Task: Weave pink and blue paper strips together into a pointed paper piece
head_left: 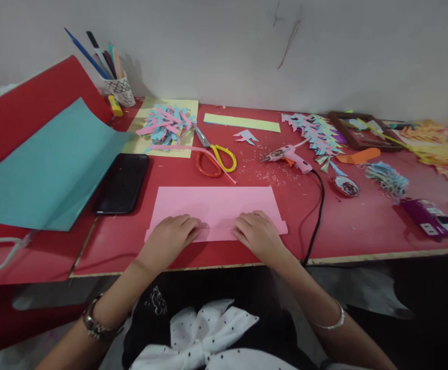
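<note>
A sheet of pink paper point(214, 203) lies on the red table before me, its near edge turned up into a narrow folded or rolled strip. On the left part of that strip, my left hand point(178, 231) rests with its fingers curled and pressed down. My right hand point(257, 231) does the same on the right part, a gap of bare paper between the two. Both thumbs are partly hidden at the near edge. Beyond the paper are scissors point(218, 156) with red and yellow handles, and a pink glue gun point(291, 155) lies to their right.
A black phone point(122, 183) and a teal sheet point(50, 169) lie left. Behind are a pen cup point(120, 90) and cut paper strips point(166, 123). Right are a layered paper piece point(314, 133), a spoon point(346, 186) and a purple power strip point(426, 218). The glue gun's cord crosses the table edge.
</note>
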{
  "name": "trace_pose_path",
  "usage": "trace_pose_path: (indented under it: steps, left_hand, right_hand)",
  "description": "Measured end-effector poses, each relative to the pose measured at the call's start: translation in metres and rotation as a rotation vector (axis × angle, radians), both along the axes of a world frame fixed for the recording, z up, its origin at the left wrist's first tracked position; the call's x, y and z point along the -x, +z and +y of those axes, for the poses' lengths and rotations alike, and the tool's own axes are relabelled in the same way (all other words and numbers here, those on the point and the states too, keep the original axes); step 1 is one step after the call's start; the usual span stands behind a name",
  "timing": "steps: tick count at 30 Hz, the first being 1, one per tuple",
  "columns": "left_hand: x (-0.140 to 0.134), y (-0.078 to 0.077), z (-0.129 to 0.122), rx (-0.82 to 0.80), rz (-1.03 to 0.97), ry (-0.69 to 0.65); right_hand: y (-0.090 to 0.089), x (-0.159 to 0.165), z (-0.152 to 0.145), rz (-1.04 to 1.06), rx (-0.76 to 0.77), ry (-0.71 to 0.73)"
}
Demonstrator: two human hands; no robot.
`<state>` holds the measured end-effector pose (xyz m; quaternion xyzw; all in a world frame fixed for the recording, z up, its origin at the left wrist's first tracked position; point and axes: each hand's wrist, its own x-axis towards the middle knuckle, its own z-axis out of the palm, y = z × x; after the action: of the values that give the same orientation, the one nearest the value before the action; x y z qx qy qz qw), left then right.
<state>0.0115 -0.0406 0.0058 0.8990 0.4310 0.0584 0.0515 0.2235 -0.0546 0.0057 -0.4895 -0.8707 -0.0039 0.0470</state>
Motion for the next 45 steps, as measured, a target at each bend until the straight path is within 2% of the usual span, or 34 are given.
trace_pose_path:
  steps: [5, 14, 20, 27, 31, 36, 45]
  left_hand:
    - [0.007, -0.004, 0.0, -0.068, -0.055, 0.016]
    - [0.041, -0.012, 0.0, 0.112, -0.225, 0.135]
    - [0.062, -0.019, -0.007, 0.068, -0.288, 0.203]
    - [0.043, -0.015, -0.021, -0.07, -0.33, 0.195]
    - [0.033, -0.014, -0.028, -0.165, -0.385, 0.194]
    - [0.035, -0.016, -0.032, -0.141, -0.429, 0.28]
    - [0.035, -0.015, -0.029, -0.052, -0.421, 0.324]
  right_hand:
    - [-0.001, 0.0, -0.001, 0.02, -0.008, 0.014]
    - [-0.002, -0.001, -0.002, 0.053, -0.034, 0.014]
    - [-0.001, -0.001, -0.002, 0.065, -0.059, 0.02]
    - [0.011, 0.019, -0.012, 0.112, -0.073, -0.008]
    - [0.007, 0.046, -0.018, 0.202, -0.047, 0.032]
    - [-0.002, 0.06, -0.015, 0.201, -0.043, -0.017]
    - [0.0, 0.061, -0.011, 0.184, 0.007, -0.079]
